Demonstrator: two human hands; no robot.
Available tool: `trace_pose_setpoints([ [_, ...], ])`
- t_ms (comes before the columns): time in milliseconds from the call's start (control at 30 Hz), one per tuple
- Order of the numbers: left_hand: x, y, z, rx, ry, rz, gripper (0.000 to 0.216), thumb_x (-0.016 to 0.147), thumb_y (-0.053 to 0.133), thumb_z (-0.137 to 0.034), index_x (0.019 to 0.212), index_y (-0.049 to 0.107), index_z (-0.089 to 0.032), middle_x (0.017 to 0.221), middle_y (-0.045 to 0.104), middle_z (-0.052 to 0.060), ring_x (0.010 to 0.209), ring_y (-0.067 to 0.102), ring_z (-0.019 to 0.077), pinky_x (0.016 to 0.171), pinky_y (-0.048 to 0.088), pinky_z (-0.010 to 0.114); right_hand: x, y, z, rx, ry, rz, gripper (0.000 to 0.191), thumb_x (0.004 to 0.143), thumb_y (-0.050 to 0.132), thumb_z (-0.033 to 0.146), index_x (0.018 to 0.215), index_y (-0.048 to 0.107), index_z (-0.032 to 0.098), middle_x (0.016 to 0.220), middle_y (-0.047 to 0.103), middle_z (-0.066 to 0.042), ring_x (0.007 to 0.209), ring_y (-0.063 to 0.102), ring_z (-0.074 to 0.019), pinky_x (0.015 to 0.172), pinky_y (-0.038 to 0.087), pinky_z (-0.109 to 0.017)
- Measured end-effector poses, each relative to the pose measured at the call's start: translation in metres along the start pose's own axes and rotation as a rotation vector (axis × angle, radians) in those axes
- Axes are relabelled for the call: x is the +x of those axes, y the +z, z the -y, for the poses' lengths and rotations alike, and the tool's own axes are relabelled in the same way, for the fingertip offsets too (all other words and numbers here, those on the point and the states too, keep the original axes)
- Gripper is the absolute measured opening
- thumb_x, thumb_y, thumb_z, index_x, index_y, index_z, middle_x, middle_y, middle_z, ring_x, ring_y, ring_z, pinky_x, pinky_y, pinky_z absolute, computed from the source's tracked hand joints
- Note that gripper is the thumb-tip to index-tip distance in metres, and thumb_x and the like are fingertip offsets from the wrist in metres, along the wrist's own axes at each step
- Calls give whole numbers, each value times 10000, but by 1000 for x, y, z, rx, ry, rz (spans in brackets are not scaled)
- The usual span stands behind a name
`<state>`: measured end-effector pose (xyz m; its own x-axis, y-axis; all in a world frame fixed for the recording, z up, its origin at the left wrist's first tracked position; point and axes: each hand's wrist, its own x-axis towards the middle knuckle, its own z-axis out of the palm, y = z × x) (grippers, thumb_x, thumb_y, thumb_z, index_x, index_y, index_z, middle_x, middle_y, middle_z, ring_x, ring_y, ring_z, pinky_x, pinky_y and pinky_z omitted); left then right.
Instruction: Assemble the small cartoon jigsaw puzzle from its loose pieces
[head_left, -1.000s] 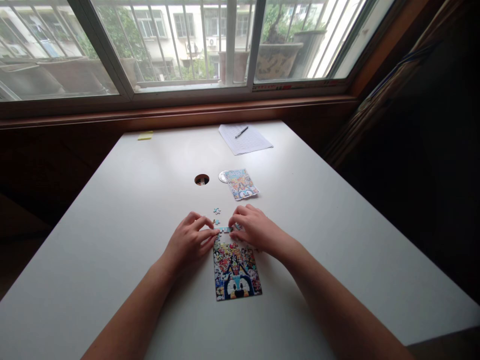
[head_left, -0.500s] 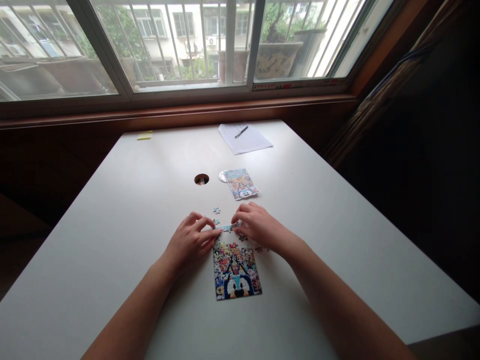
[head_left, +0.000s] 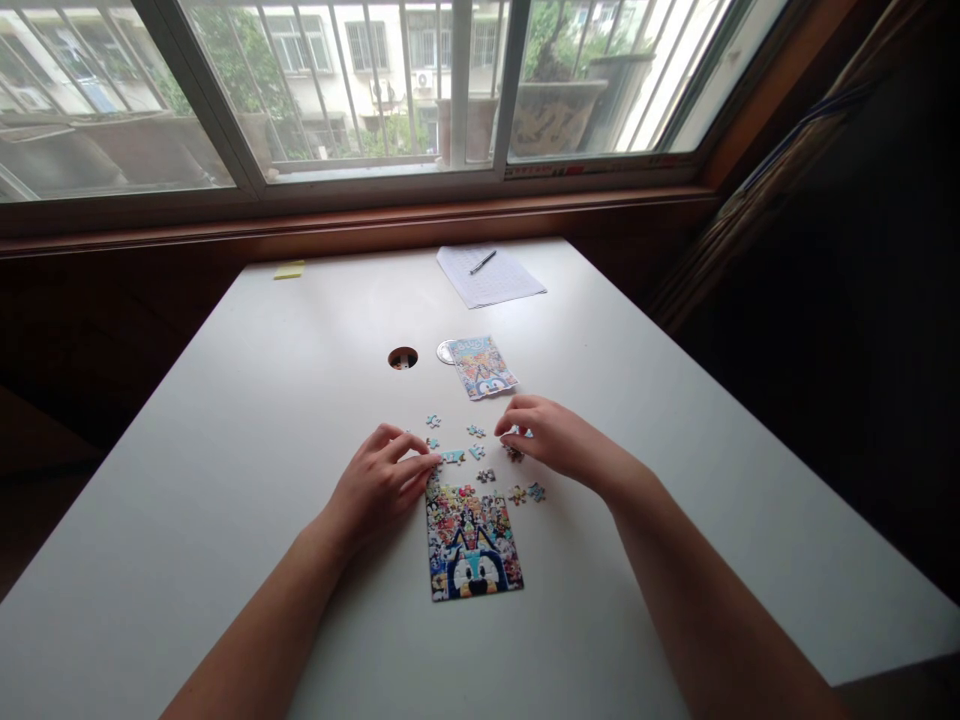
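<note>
A partly assembled jigsaw puzzle (head_left: 475, 545) lies flat on the table, with a blue cartoon dog face at its near end. Just beyond its far edge is a short strip of joined light-blue puzzle pieces (head_left: 453, 457). My left hand (head_left: 384, 468) pinches the left end of this strip, its fingertips partly covering it. My right hand (head_left: 551, 435) is to the right, fingers bent and slightly apart, over loose pieces it partly hides. Near it are a dark loose piece (head_left: 486, 475), a pale blue piece (head_left: 478, 452) and a multicoloured piece (head_left: 535, 492).
Beyond the hands, a small printed picture sheet (head_left: 484, 368) overlaps a round silvery disc (head_left: 445, 352). Left of these is a round hole (head_left: 403, 358) in the white table (head_left: 225, 480). Paper sheets (head_left: 499, 285) with a pen (head_left: 483, 262) and a yellow sticky note (head_left: 289, 270) lie near the window.
My right hand has left the light-blue strip and moved right, uncovering several loose pieces. My left hand has stayed at the strip's left end.
</note>
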<state>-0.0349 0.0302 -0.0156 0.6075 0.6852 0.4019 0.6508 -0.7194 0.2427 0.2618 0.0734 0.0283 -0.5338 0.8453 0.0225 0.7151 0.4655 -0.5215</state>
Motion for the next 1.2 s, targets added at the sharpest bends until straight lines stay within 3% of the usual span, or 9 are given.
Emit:
trace_pose_setpoints([
  [167,-1,-1,3,-41,-59,-93,284,902,602,-149,1146,694,-264,1026,669,49,976,503,232,839,503,375,-7,-11,-7,22,47,-17,159,913,599,260,907,757,249,1028,683,-41,826,648,-169,755,504,-301],
  [433,0,-5,8,-92,-322,-264,223,918,563,-144,1022,731,-249,937,657,40,910,526,214,847,473,375,-14,-23,-23,-37,138,-43,166,903,584,272,917,749,260,998,690,-30,802,644,-165,743,483,-292],
  [667,-1,-5,11,-158,-492,-369,226,840,541,-81,845,700,-241,910,658,22,884,528,208,689,461,310,-20,-29,-39,-56,208,-37,173,895,577,280,954,740,271,993,698,-27,796,644,-173,740,484,-295],
  [867,-2,-4,14,-163,-513,-395,236,766,484,-11,684,572,-214,866,653,23,886,524,214,703,448,320,-20,-29,-45,-45,245,-16,173,886,585,295,962,738,270,1010,696,-33,788,648,-178,764,496,-304],
  [1200,-5,-3,15,-164,-508,-382,273,695,415,42,655,506,-212,834,630,26,882,515,217,695,435,322,-18,-25,-49,-32,252,11,165,880,600,301,975,733,277,1020,698,-37,792,648,-183,780,502,-310],
])
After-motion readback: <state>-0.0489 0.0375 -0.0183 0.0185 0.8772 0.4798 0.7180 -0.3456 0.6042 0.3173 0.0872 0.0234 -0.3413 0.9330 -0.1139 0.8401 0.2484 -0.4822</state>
